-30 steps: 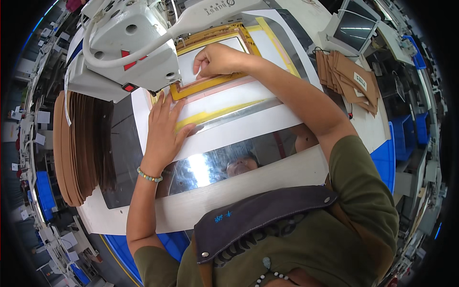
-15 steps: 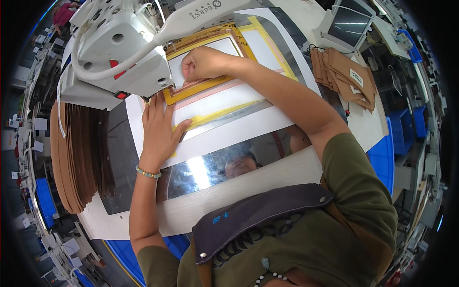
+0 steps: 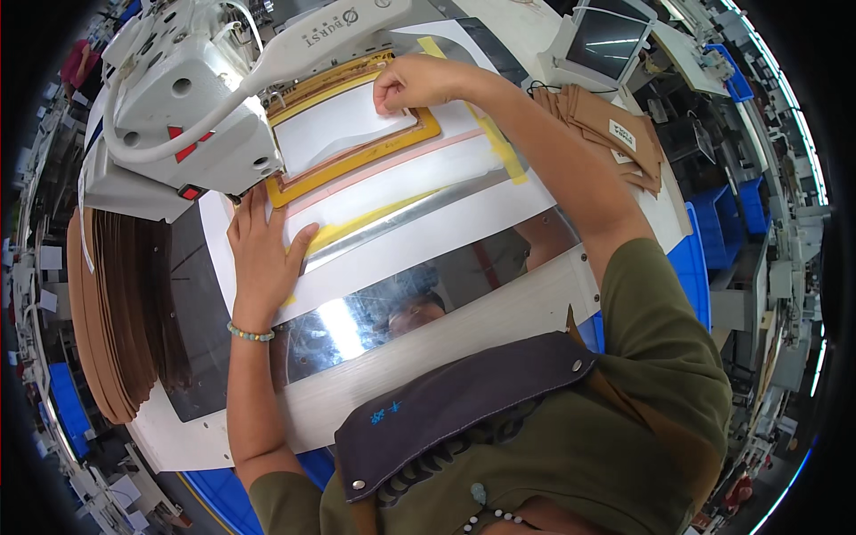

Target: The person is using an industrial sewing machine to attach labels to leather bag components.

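Observation:
A yellow-edged rectangular frame (image 3: 357, 171) lies on the machine bed, its opening showing white. Inside it a thin white sheet (image 3: 325, 132) has a wavy, partly lifted near edge. Closed in a pinch, my right hand (image 3: 412, 82) is over the frame's right end, at the sheet's far right corner; the fingertips partly hide what they grip. My left hand (image 3: 267, 254) rests flat with fingers spread on the white board (image 3: 392, 259), its fingertips by the frame's near left corner, partly beneath the sewing machine head (image 3: 192, 98). Yellow tape strips (image 3: 374, 221) cross the board.
A tall stack of brown pieces (image 3: 102, 312) stands on the left. Brown labelled pieces (image 3: 615, 134) lie at the right, beside a small screen (image 3: 611, 40). A shiny metal plate (image 3: 357, 330) spans the near bed. Blue bins (image 3: 718, 227) stand beyond the table's right edge.
My right hand has moved right across the frame's opening, and the white sheet's near edge now looks wavy. My left hand stays flat by the frame corner. The whole view has shifted slightly.

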Tool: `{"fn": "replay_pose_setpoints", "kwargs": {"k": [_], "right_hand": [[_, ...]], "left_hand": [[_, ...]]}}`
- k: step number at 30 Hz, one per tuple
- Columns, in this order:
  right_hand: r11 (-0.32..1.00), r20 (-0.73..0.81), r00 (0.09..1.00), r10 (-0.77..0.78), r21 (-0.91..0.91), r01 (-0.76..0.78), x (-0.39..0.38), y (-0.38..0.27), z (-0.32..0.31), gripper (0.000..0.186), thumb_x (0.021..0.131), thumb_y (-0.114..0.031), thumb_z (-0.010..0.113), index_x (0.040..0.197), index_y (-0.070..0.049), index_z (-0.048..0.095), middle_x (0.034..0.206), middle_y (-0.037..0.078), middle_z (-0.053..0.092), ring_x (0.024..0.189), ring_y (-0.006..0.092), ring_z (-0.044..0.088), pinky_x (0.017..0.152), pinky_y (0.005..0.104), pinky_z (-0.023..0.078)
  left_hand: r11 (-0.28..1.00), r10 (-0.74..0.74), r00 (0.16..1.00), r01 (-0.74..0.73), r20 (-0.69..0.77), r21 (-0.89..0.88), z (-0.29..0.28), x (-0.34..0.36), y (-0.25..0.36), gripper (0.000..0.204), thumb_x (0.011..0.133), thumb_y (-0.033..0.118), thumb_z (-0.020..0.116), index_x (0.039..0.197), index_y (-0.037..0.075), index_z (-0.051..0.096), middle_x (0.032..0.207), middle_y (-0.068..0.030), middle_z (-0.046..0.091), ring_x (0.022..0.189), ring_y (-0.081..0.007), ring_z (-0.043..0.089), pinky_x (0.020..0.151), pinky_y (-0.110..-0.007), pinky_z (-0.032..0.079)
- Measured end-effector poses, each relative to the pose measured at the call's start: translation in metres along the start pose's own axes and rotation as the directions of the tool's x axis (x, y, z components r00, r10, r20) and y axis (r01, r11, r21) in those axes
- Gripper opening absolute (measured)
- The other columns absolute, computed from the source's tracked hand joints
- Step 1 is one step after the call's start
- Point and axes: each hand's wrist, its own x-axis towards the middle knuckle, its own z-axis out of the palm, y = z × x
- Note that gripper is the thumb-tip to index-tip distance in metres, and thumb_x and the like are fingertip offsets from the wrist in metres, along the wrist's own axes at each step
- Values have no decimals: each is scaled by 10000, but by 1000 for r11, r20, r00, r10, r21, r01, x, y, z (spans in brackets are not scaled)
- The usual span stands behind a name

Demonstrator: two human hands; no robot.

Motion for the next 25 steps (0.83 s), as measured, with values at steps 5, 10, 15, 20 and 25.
{"fn": "replay_pose_setpoints", "kwargs": {"k": [5,10,15,20,25], "right_hand": [[969,-13,999,43,-242,-44,-11,-21,6,230,934,-271,777,1052,-77,736,844,36,728,824,186,688,775,355,517],[958,93,995,34,-286,-6,-12,-16,-3,188,957,-223,771,1051,-72,710,764,-1,661,737,141,610,720,327,470],[1000,-86,996,13,24,-11,-14,-1,-7,114,927,-130,796,993,-70,725,757,-9,654,735,98,588,709,294,452],[994,-86,990,-108,2,109,-19,0,-1,74,930,-89,787,949,-53,725,822,17,675,758,108,604,727,300,472],[902,-55,947,-316,-328,282,-22,3,2,130,945,-145,799,940,-40,722,986,29,707,873,131,649,780,337,511]], "left_hand": [[1000,2,1000,-2,-6,23,3,-1,-1,750,1058,573,564,1593,50,514,1695,-261,361,1585,-434,274,1279,-541,192],[999,-7,999,6,38,32,-2,0,3,728,1082,511,541,1628,37,454,1717,-270,327,1611,-427,239,1287,-533,175],[1000,-3,1000,3,31,18,-3,-1,3,725,1084,514,536,1624,36,458,1720,-264,325,1608,-430,243,1286,-533,177],[1000,-5,1000,4,26,24,-1,-1,2,723,1081,506,543,1626,39,453,1722,-261,321,1605,-430,246,1284,-534,180],[999,0,1000,-1,28,49,1,-1,0,733,1076,507,552,1639,50,435,1730,-239,319,1607,-426,245,1285,-535,184]]}}
